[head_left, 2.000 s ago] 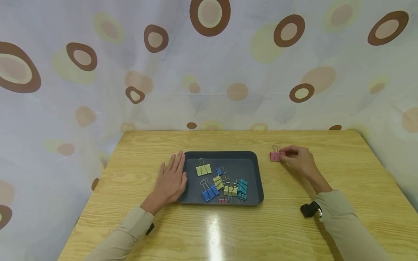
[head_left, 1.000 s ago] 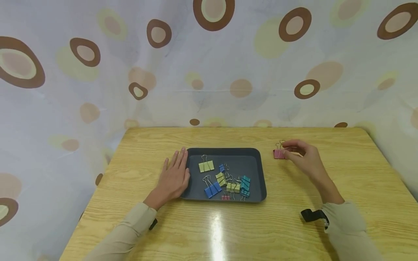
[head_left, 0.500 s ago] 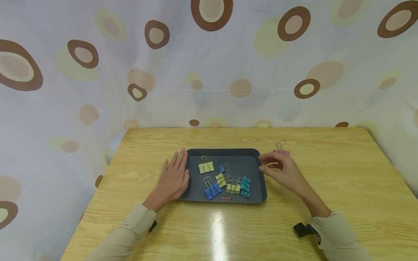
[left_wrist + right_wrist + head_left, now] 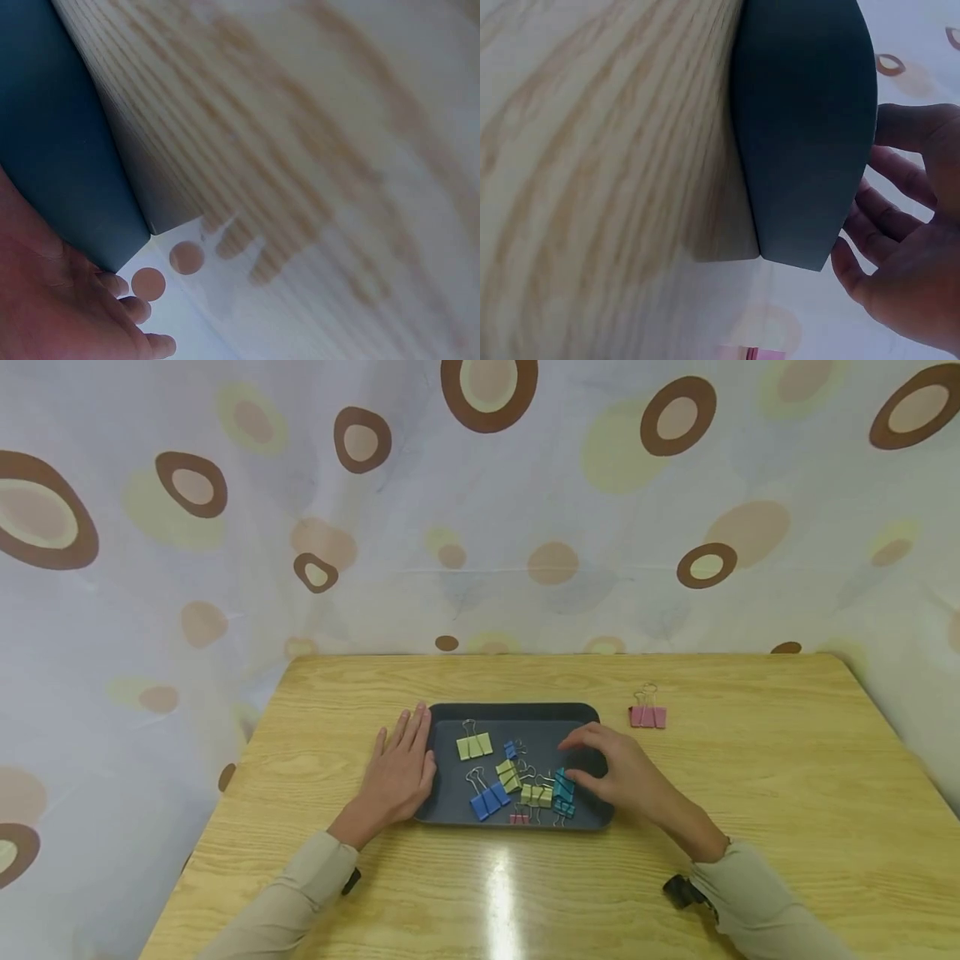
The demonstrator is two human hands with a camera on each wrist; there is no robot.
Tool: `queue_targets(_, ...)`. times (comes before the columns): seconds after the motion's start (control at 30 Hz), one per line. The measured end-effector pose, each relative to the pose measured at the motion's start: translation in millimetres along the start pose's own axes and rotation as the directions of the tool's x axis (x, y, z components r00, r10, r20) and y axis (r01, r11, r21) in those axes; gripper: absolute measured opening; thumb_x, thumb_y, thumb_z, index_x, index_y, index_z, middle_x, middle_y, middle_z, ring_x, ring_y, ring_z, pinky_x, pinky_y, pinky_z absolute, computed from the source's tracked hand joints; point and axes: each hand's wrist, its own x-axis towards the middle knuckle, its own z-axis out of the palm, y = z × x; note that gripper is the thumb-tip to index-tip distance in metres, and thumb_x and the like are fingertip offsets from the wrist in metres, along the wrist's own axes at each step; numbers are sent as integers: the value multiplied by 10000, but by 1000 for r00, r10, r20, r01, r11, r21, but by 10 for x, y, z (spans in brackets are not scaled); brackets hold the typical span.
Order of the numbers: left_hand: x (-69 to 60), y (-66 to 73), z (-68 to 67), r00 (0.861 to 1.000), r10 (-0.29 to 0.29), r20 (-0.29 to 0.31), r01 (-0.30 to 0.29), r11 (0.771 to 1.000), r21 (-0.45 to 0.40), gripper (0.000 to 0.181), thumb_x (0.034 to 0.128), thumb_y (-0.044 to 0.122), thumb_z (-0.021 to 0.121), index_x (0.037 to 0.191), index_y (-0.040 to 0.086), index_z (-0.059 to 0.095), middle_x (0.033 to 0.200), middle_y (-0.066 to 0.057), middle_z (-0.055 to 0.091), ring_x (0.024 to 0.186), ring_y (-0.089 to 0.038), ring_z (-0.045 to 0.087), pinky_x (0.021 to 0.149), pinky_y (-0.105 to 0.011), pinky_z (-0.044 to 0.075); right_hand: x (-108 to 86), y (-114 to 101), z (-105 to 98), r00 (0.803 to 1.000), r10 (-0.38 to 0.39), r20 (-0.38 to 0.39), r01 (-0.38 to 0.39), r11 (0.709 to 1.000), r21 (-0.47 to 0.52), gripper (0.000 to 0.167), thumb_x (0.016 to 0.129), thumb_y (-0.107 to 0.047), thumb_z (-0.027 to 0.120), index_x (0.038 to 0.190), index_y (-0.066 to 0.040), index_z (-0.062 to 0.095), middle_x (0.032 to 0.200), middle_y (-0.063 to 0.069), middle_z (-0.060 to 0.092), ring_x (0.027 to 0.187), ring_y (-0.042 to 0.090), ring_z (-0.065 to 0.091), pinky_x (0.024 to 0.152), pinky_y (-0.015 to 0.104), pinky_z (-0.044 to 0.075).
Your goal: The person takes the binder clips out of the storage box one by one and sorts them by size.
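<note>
A dark grey tray (image 4: 540, 731) lies on the table, holding several binder clips. My left hand (image 4: 396, 772) rests with straight fingers along its left rim; the left wrist view has the palm (image 4: 52, 300) beside the tray wall (image 4: 67, 135). Over the right side hovers my right hand (image 4: 626, 772), thumb and index finger spread apart. Its thumb is at a teal binder clip (image 4: 563, 785); contact cannot be told. In the right wrist view the fingers (image 4: 889, 217) reach behind the tray wall (image 4: 802, 127). Outside the tray, a pink binder clip (image 4: 648, 717) stands on the table.
Within the tray are a large yellow clip (image 4: 474, 746), a large blue clip (image 4: 490, 800), a small blue clip (image 4: 511, 749), two more yellow clips (image 4: 536, 796) and a small pink clip (image 4: 519, 818). A patterned curtain (image 4: 495, 527) hangs behind the wooden table (image 4: 765, 760).
My right hand has let go of the pink binder clip on the table and moved left and nearer, over the tray's teal clip. My left hand stays at the rim.
</note>
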Motion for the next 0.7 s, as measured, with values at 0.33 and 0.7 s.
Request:
queue_targets(0.33, 3, 4, 1, 1000, 4, -7, -4, 1000, 1, 639, 1094, 263, 328, 1642, 19, 106, 1715, -110, 86, 1566, -330, 132, 1214, -602, 161, 1, -4, 57, 983, 4, 185, 9, 998, -69, 312, 847, -69, 841, 1136, -70, 723, 1160, 45, 667, 1076, 265, 652, 913, 478, 542)
queue_targets(0.7, -11, 9, 0, 1000, -2, 4, 2, 1000, -7, 635, 1097, 266, 311, 1644, 29, 91, 1717, -98, 72, 1572, -313, 100, 1218, -602, 140, -23, -35, 104, 963, 14, 269, 42, 978, -203, 343, 838, -189, 865, 1152, -158, 732, 1159, 12, 693, 1076, 241, 659, 915, 569, 448)
